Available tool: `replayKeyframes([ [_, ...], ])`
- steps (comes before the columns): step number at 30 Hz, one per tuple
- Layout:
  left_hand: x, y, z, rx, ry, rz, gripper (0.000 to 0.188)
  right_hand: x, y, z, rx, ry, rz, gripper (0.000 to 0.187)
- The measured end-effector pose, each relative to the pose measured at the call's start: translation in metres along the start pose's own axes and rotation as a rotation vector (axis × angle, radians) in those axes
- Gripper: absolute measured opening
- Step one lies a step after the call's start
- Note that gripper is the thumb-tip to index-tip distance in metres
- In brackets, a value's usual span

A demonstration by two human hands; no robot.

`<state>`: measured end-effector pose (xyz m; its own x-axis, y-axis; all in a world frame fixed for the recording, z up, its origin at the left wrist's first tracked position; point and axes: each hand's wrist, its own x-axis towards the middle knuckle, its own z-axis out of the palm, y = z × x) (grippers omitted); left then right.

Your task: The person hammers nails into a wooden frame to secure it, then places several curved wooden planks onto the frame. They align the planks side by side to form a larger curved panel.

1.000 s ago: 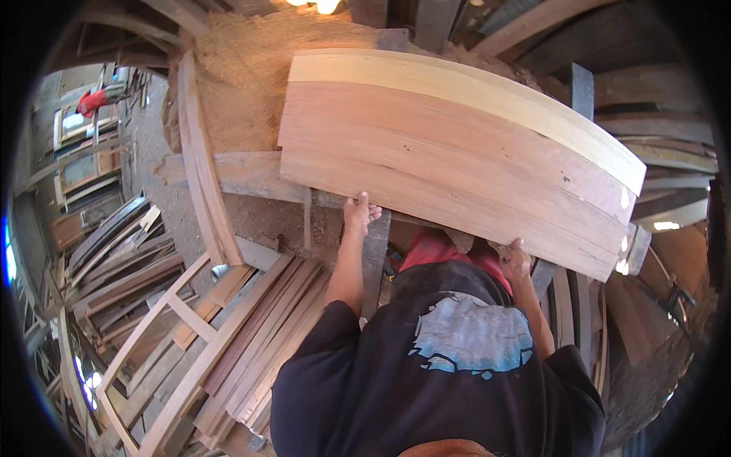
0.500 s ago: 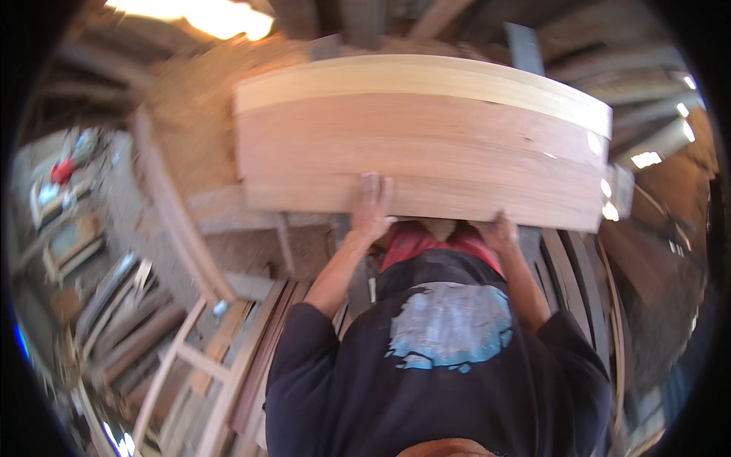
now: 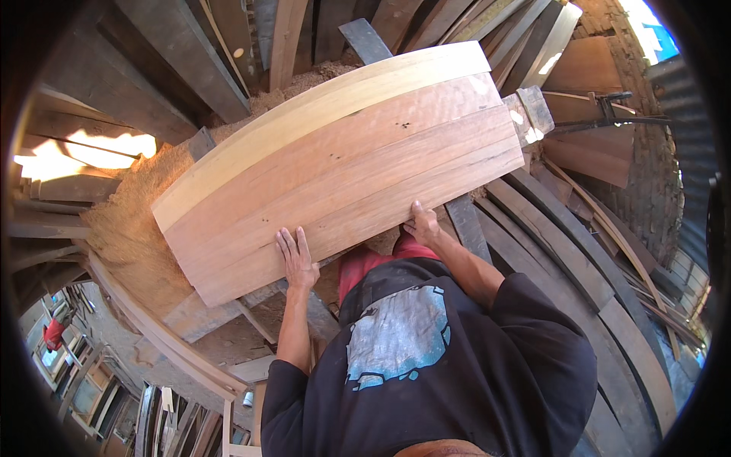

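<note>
A wide wooden panel [image 3: 343,167] of several joined boards lies across my front, its far strip paler than the reddish boards. Its left end sits lower in view than its right. My left hand [image 3: 298,260] rests on the near edge left of the middle, fingers stretched flat over the top face. Further right, my right hand [image 3: 422,225] grips the same edge, thumb on top and fingers curled, partly hidden below. Under the panel, a wooden support [image 3: 467,228] shows at the near side, and a grey strip [image 3: 365,42] sticks out beyond the far edge.
Sawdust [image 3: 133,244] is heaped left of the panel. Planks [image 3: 179,57] lean along the far side. Long curved boards [image 3: 563,251] are stacked at my right. A wooden block [image 3: 535,113] stands by the panel's right end. A person in red [image 3: 53,335] is far off left.
The view has swung round, so the panel now slants upward to the right instead of lying nearly level. Both hands stay on its near edge.
</note>
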<state>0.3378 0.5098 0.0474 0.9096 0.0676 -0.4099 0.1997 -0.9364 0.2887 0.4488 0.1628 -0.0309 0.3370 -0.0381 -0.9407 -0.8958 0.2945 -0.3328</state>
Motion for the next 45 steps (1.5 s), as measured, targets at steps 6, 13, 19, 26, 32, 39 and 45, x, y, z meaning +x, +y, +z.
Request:
replayKeyframes([
  [6,-0.001,0.001,0.002,0.035,0.043,0.024,0.122,0.005,0.005,-0.005,-0.116,-0.022,-0.047,0.052],
  [13,0.001,0.011,-0.004,-0.012,0.031,-0.015,0.111,-0.029,-0.029,0.005,-0.439,0.025,0.145,0.050],
  [19,0.002,0.008,0.012,0.032,0.054,-0.116,0.085,-0.039,-0.027,0.053,-1.414,-0.499,-0.386,0.040],
  [26,-0.010,-0.012,0.002,-0.213,0.124,-0.103,0.080,-0.105,-0.027,0.240,-2.046,-0.257,-1.135,0.083],
  [32,-0.042,-0.150,-0.011,-0.386,0.726,-0.546,0.080,-0.100,0.031,0.268,-2.328,-0.190,-0.960,0.104],
  [39,-0.113,-0.320,-0.047,-0.563,0.505,-1.155,0.078,-0.089,0.033,0.269,-2.367,-0.167,-0.922,0.107],
  [45,-0.101,-0.365,-0.029,-0.965,0.629,-1.005,0.047,-0.086,0.030,0.269,-2.361,-0.151,-0.918,0.102],
])
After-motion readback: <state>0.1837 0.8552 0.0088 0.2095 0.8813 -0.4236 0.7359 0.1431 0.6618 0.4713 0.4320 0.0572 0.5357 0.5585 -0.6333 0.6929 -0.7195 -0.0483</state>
